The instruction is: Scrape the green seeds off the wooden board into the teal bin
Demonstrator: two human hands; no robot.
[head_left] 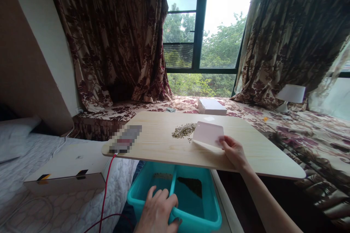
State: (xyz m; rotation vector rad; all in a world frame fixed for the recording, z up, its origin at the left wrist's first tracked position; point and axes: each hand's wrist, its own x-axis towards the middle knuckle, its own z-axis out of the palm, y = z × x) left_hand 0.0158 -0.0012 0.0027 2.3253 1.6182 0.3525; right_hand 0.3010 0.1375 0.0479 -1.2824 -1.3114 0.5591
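Note:
My right hand (234,151) pinches the lower right corner of a thin, pale pink plastic sheet (208,133), which is tilted over the wooden tabletop (158,147). Just left of the sheet lies a loose pile of small greenish-brown grains (183,130), some scattered singly near its edge. Below the table's near edge is a turquoise two-compartment bin (201,221). My left hand (160,207) grips the bin at its near rim, where the divider meets it. Dark grains (193,185) lie in the bin's right compartment; a few bits show in the left one.
A pixelated, phone-like object (127,138) with a red cable (107,182) lies on the tabletop's left end. A white box (71,164) rests on the bed at left. Behind the table, the window ledge holds a white box (212,106) and a lamp (291,94).

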